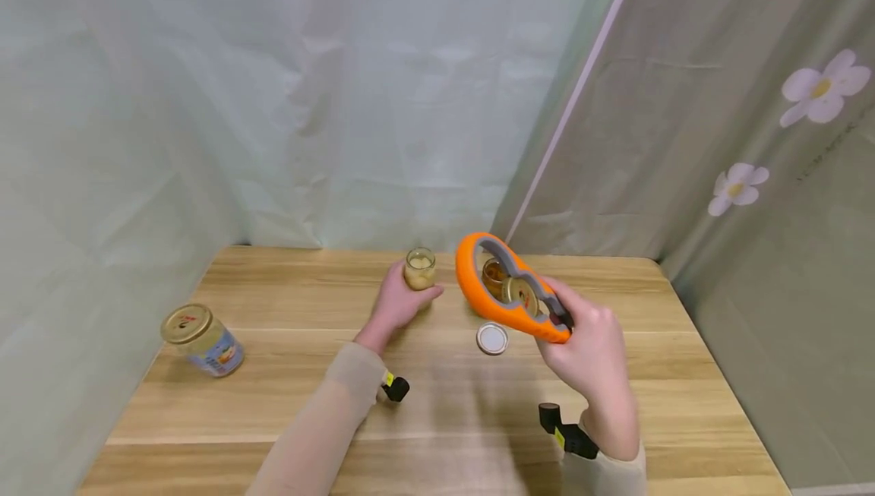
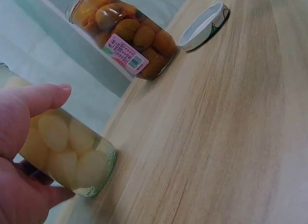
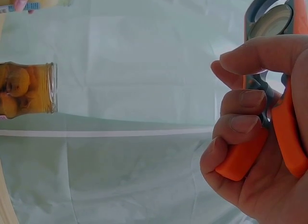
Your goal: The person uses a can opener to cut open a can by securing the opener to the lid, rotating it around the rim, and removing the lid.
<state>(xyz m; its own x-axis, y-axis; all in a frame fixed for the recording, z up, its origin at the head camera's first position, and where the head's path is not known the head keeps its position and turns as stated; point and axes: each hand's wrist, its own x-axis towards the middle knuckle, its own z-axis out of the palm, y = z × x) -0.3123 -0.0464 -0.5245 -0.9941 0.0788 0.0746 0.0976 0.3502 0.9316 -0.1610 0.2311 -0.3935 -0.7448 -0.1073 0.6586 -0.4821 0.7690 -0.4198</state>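
My left hand (image 1: pixel 399 300) holds a lidless glass jar of pale whole fruit (image 1: pixel 420 276), thumb and fingers around its side; the left wrist view shows the jar standing on the table. My right hand (image 1: pixel 593 348) grips the handles of an orange and grey jar opener (image 1: pixel 472 283), raised above the table. A gold lid (image 1: pixel 522 295) sits inside the opener's toothed opening. Behind the opener in the head view, partly hidden, stands a lidless jar of orange-brown fruit (image 2: pixel 137 36). A loose lid (image 1: pixel 492 339) lies on the table, its white inside facing up.
A jar with a gold lid and blue label (image 1: pixel 220 353) stands at the left of the wooden table (image 1: pixel 294 382). Pale curtains (image 1: pixel 403 101) hang behind and on both sides. Small cameras (image 1: pixel 396 388) are strapped to both wrists.
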